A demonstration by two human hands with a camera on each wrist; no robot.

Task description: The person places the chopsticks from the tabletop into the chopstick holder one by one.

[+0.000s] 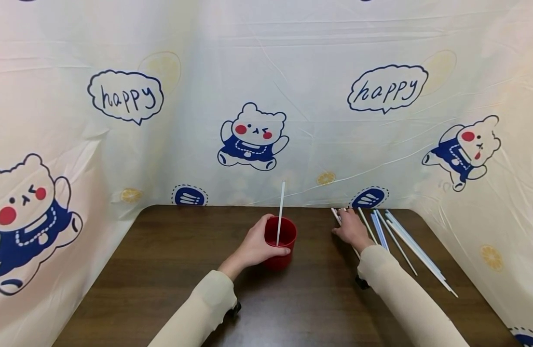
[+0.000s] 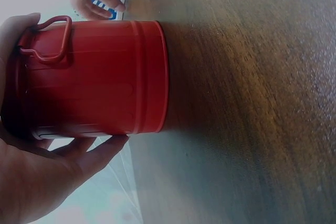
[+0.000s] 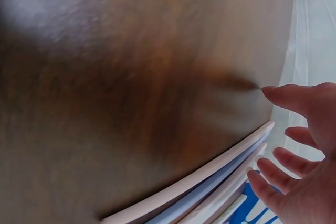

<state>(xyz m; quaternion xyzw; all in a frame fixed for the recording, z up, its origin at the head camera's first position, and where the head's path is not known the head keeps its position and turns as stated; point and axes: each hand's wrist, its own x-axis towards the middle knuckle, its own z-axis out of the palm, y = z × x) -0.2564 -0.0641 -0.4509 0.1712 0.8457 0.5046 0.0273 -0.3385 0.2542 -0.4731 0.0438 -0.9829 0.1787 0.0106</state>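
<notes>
My left hand grips a red metal bucket near its rim, the thumb across the near side and the fingers round the far side. The bucket stands upright on the table; in the left wrist view a wire handle shows on its wall. A single pale, thin stick leans inside, its top well above the rim. My right hand reaches over the left end of a row of long sticks. In the right wrist view its fingers are spread, thumb apart, close to a pink stick, and hold nothing.
More white and blue sticks lie side by side along the right of the brown table, slanting toward the near right. A pale printed cloth hangs right behind the table's back edge and along both sides.
</notes>
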